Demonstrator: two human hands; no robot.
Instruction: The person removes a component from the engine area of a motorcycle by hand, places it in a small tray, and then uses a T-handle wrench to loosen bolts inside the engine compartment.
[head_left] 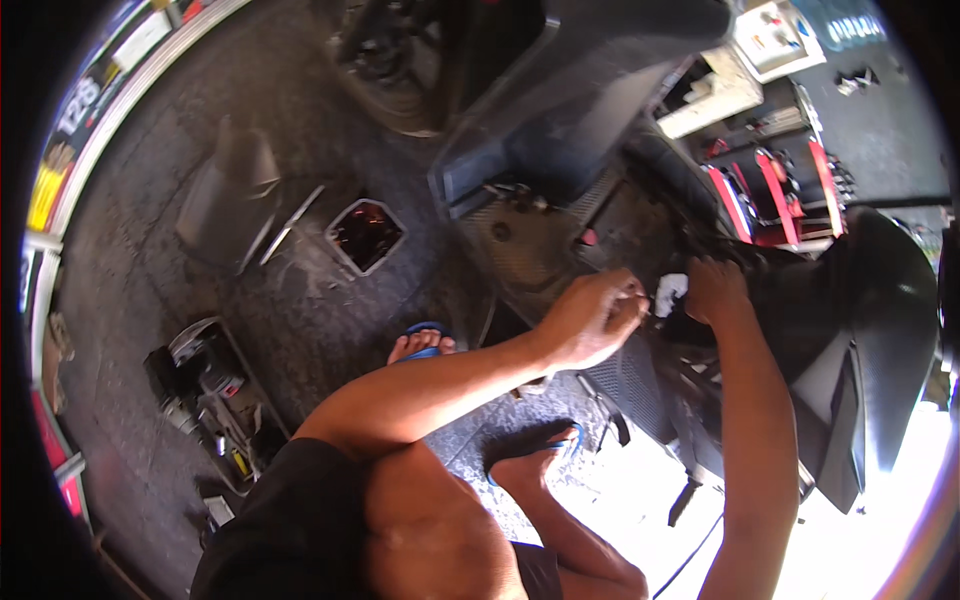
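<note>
A dark motor scooter [560, 120] with parts of its bodywork off stands in front of me and to the right. My left hand [598, 318] is above the edge of its footboard [520, 245], thumb and fingers pinched together. What they hold, if anything, is too small to make out. My right hand [716, 290] is closed at the body below the seat area, with its fingertips hidden. Between the two hands lies a small white piece [671, 294], close to my right fingers; its kind is unclear.
On the dark floor at left are a tray of small parts [366, 236], a loose body panel [230, 195] and a toolbox with tools [235, 385]. Red-edged trays [775, 195] stand beyond the scooter. My sandalled foot [425, 342] is near the footboard.
</note>
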